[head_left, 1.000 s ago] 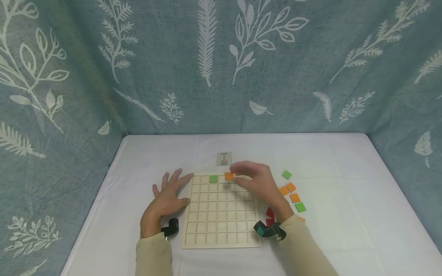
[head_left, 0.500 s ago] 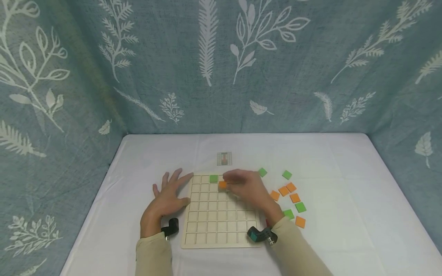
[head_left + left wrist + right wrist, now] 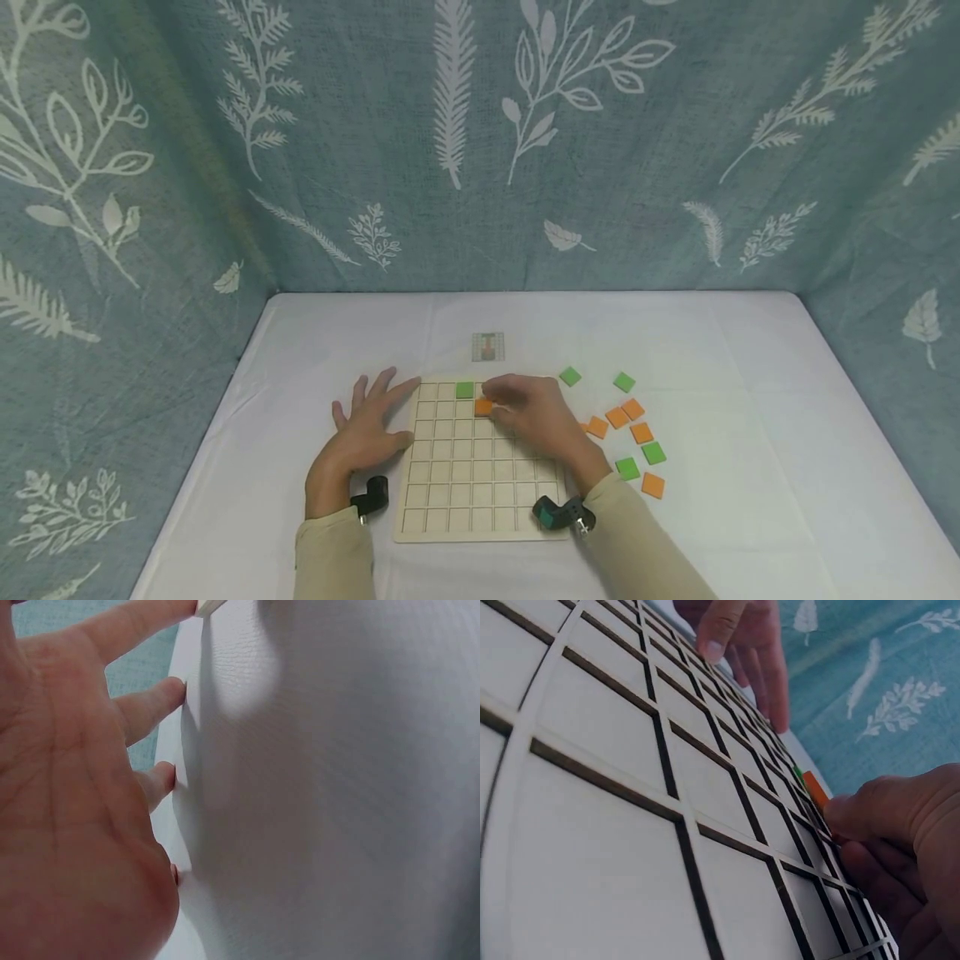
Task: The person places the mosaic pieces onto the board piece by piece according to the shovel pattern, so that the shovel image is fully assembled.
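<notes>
A wooden grid board (image 3: 461,472) lies in the middle of the head view. At its left edge rests my left hand (image 3: 365,435), fingers spread, with the forefinger at the far corner and the thumb touching the side. My right hand (image 3: 542,419) pinches an orange square tile (image 3: 482,407) over the second row from the far edge. In the right wrist view this orange tile (image 3: 815,790) stands tilted at the grid between thumb and fingers. A green square tile (image 3: 464,390) sits in a far-row cell, just beyond it and to the left.
Right of the board lie loose orange tiles (image 3: 617,417) and green tiles (image 3: 654,452), several of each colour. Beyond the far edge is a small card (image 3: 488,347) printed with a grid pattern. A patterned curtain (image 3: 480,167) hangs behind the white table (image 3: 720,367).
My right hand has carried the orange tile left and nearer, from the board's far edge to the second row. More loose tiles show at the right. The left hand stays put.
</notes>
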`<state>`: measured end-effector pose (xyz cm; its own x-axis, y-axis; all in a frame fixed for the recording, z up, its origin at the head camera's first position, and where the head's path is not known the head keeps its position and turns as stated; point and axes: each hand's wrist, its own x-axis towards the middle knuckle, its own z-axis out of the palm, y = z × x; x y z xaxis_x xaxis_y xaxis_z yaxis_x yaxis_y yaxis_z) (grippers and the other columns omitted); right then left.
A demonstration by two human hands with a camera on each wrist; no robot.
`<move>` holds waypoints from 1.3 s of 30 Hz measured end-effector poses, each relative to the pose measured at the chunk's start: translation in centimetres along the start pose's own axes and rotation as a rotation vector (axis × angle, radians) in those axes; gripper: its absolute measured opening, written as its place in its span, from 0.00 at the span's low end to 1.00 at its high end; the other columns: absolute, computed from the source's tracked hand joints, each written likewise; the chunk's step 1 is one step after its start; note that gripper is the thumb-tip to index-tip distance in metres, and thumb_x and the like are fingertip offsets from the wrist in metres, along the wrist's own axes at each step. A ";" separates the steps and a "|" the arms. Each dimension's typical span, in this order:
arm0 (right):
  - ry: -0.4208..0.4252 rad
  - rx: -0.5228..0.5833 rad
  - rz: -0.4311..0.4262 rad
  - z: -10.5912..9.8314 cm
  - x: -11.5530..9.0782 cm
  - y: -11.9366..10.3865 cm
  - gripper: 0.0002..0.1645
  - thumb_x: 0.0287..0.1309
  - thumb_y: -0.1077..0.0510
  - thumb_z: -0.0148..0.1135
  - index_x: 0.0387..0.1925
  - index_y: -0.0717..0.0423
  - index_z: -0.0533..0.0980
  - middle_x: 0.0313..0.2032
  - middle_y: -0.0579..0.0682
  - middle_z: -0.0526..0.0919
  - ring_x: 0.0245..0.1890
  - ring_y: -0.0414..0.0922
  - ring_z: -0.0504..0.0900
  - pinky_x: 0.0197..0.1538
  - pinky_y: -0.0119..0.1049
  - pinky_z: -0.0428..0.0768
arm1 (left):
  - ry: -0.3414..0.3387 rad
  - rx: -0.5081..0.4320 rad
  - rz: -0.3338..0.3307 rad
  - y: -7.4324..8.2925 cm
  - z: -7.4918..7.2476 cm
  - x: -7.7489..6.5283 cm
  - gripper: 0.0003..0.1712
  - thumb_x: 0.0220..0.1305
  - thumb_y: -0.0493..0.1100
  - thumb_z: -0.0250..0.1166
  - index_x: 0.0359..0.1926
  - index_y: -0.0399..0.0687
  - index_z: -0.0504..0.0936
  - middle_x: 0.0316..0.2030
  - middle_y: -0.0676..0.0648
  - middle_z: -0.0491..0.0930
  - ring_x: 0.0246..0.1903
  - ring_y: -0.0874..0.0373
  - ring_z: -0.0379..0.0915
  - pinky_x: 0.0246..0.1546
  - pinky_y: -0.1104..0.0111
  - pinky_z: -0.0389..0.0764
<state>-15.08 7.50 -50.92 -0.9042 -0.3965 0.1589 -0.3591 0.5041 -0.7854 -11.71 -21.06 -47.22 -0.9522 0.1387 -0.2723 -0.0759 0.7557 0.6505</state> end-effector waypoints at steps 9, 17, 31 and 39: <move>-0.027 -0.043 0.010 0.1 0.1 -0.7 0.21 0.66 0.63 0.73 0.59 0.53 0.89 0.58 0.47 0.92 0.64 0.47 0.89 0.70 0.47 0.84 | 0.002 0.005 0.001 0.1 -0.1 0.0 0.51 0.55 0.36 0.70 0.83 0.49 0.69 0.88 0.32 0.45 0.86 0.26 0.22 0.75 0.21 0.18; -0.041 -0.074 0.024 0.1 0.1 -1.1 0.23 0.65 0.63 0.73 0.61 0.53 0.88 0.60 0.49 0.91 0.65 0.49 0.88 0.71 0.48 0.83 | 0.002 0.007 -0.007 0.1 0.0 0.1 0.51 0.56 0.36 0.71 0.83 0.50 0.69 0.88 0.32 0.45 0.86 0.26 0.21 0.75 0.22 0.17; -0.033 -0.020 0.063 -1.4 -1.6 -1.0 0.25 0.65 0.57 0.75 0.64 0.46 0.87 0.62 0.39 0.90 0.67 0.44 0.86 0.71 0.49 0.83 | -0.007 0.003 -0.005 -0.1 0.0 0.1 0.51 0.56 0.37 0.70 0.83 0.50 0.68 0.88 0.33 0.44 0.86 0.26 0.21 0.74 0.21 0.18; -0.037 0.032 0.080 -4.2 -4.4 -0.5 0.28 0.59 0.52 0.81 0.63 0.41 0.88 0.58 0.34 0.91 0.65 0.42 0.87 0.70 0.51 0.83 | -0.011 0.002 0.003 0.0 -0.1 0.0 0.51 0.56 0.37 0.70 0.83 0.49 0.68 0.88 0.32 0.44 0.86 0.26 0.21 0.74 0.21 0.18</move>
<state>-11.87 12.21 -48.79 -0.9204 -0.3840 0.0733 -0.2779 0.5108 -0.8135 -11.70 -21.14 -47.14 -0.9490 0.1482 -0.2784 -0.0725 0.7565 0.6499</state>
